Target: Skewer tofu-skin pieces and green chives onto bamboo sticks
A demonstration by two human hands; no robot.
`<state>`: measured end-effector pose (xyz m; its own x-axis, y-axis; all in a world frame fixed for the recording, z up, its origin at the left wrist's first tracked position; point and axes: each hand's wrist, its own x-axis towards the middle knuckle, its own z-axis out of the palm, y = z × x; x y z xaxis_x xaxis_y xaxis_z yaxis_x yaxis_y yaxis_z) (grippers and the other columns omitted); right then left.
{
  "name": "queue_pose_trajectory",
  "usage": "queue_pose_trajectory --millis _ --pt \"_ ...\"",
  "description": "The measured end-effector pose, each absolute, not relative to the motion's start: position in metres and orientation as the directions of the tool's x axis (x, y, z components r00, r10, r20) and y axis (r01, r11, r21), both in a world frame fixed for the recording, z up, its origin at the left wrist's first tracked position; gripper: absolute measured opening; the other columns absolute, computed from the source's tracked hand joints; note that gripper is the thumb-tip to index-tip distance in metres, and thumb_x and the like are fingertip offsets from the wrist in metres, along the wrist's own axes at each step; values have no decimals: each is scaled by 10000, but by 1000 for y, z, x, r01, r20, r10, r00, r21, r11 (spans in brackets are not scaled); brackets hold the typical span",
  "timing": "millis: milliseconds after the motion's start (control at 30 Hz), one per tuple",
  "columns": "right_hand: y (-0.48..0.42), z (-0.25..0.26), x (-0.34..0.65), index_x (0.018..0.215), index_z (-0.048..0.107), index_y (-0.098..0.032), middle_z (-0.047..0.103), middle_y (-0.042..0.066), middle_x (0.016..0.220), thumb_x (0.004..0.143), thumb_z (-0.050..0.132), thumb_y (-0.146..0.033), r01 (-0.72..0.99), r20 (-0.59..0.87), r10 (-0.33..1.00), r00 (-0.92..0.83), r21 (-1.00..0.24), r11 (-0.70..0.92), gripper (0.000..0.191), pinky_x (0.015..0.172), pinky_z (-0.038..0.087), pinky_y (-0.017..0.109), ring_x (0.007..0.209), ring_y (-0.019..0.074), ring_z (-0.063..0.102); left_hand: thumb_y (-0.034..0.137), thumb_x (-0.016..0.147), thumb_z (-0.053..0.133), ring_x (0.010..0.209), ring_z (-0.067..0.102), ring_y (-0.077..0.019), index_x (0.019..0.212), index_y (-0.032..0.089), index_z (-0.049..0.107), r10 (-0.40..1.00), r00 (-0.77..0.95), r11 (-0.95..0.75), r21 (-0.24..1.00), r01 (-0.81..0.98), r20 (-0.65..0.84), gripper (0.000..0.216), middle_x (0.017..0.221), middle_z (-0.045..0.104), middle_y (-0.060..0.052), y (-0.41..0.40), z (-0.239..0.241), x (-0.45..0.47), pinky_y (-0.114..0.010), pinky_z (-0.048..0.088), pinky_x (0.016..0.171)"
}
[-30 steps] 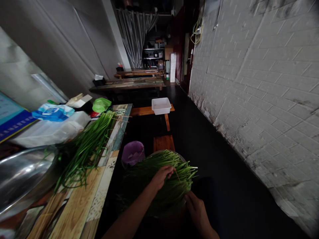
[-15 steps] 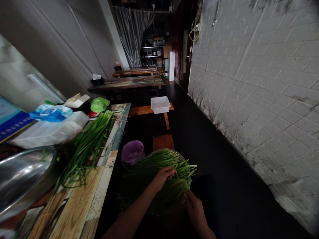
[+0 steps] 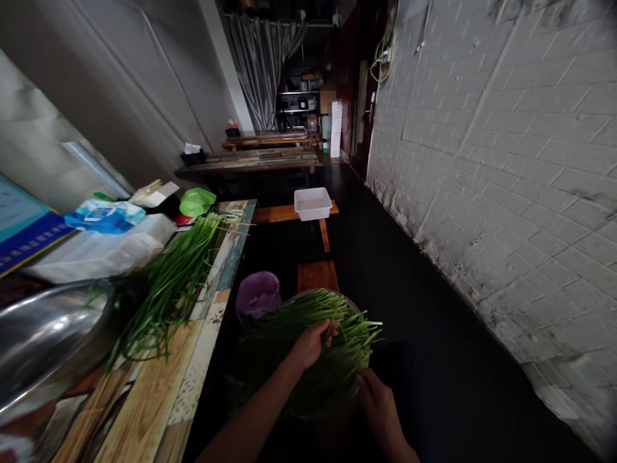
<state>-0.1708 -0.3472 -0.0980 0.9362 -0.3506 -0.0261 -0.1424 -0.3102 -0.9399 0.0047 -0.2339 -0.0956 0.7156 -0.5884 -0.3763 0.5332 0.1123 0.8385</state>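
A large heap of green garlic chives (image 3: 318, 315) fills a round basin (image 3: 354, 303) low in front of me, the pale stalk ends pointing right. My left hand (image 3: 311, 342) is over the middle of the heap, thumb and fingers pinched together near the stalks. Whatever it pinches is too thin and dark to name. My right hand (image 3: 378, 399) is closed at the heap's lower right edge, by the stalk ends and the basin side. Its fingertips are partly hidden, and what they grip does not show clearly.
To the left, a wooden table (image 3: 144, 399) carries a metal bowl (image 3: 53, 334), more chives (image 3: 168, 283), scissors (image 3: 234, 214) and a green plastic bag (image 3: 196, 202). A purple-lined bin (image 3: 258, 294) stands beside the basin. Beyond, a white tub (image 3: 312, 203) rests on a bench. A brick wall (image 3: 520, 167) runs along the right.
My left hand has shifted slightly left and down, its fingers still pinched. The right hand stays nearly where it was. The whole view has moved a little to the right.
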Motion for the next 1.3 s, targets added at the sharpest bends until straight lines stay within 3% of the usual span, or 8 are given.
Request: queue_pose_trajectory --millis 300,767,1033,1300 --pt "-346 -89 -167 727 547 -177 534 -11 606 910 395 -402 -114 3 -347 938 -942 -315 326 513 385 178 551 110 497 380 635 748 620 454 -96 720 109 685 -598 714 66 865 498 -365 290 692 601 -40 -236 -85 4 -229 303 582" --pt "-348 -91 -168 700 536 -178 547 -12 603 905 408 -383 -106 24 -340 940 -928 -358 318 499 373 174 539 104 496 381 660 718 614 442 -73 852 123 721 -582 708 57 848 526 -400 321 702 560 -19 -235 -83 5 -195 303 550" --pt "-347 -87 -165 674 525 -181 527 -18 576 904 404 -370 -103 27 -333 943 -924 -369 322 484 367 174 517 99 482 351 617 740 574 425 -68 746 118 707 -561 705 50 832 553 -434 268 658 554 -11 -236 -78 5 -201 289 535" --pt "-350 -92 -165 701 521 -179 528 -18 585 908 390 -392 -112 15 -305 952 -912 -395 325 487 363 180 522 101 489 376 644 721 601 438 -89 729 119 711 -569 736 49 877 477 -368 270 659 571 -24 -235 -78 4 -221 298 569"
